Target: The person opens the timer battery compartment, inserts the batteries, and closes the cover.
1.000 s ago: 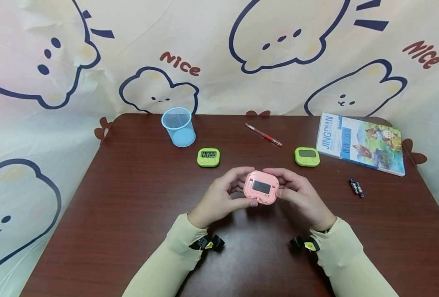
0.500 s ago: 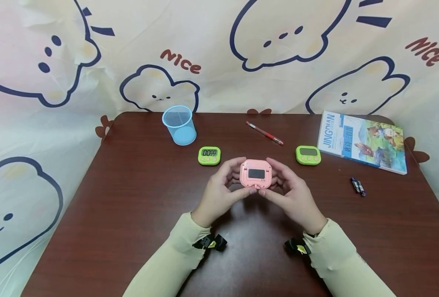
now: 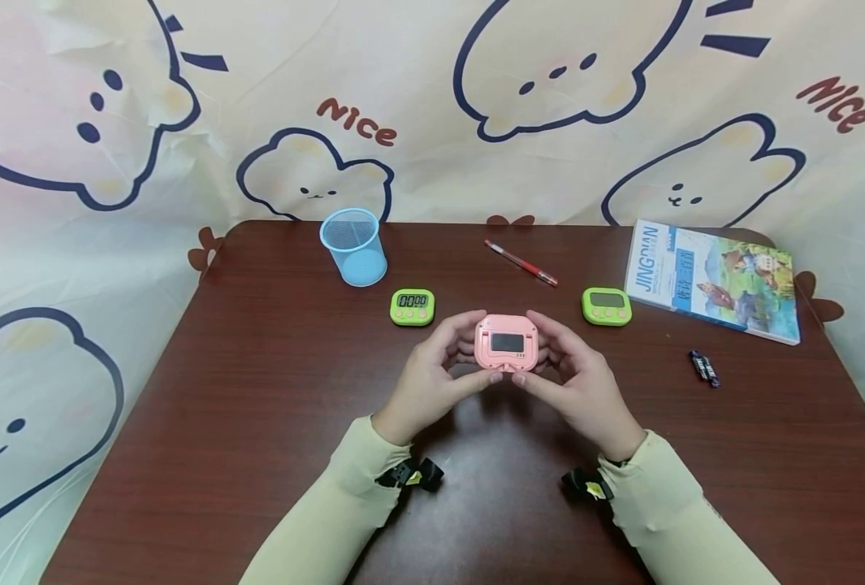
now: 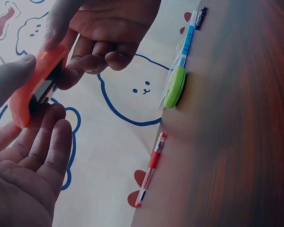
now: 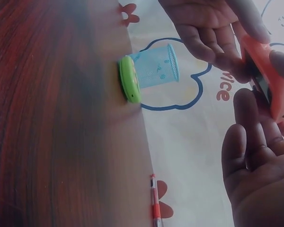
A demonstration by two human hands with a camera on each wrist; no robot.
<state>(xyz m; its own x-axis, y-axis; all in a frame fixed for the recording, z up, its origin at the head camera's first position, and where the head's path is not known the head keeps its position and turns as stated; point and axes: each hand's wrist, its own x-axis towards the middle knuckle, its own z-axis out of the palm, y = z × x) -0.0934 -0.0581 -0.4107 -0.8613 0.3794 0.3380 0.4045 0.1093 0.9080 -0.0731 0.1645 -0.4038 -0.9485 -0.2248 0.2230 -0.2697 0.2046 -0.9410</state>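
Both hands hold a pink digital timer (image 3: 507,343) above the middle of the table, its dark grey rectangle facing up in the head view. My left hand (image 3: 435,374) grips its left side, thumb at the lower edge and fingers behind. On the other side my right hand (image 3: 577,380) grips it the same way, the two thumb tips close together. From below, in the left wrist view, the pink timer (image 4: 40,85) shows a black part on its underside. A green timer (image 3: 413,308) reading 00:00 lies beyond the left hand, and another green timer (image 3: 607,307) with a blank screen beyond the right.
A blue mesh cup (image 3: 354,248) stands at the back left of the brown table (image 3: 257,390). Towards the back lies a red pen (image 3: 521,263). At right are a book (image 3: 717,280) and dark batteries (image 3: 705,369). A printed cloth (image 3: 432,171) hangs behind.
Since a second ago the pink timer has moved slightly left and away from the body and turned level. The right thumb has shifted from its right side to the lower edge. Little moved in the last half second.
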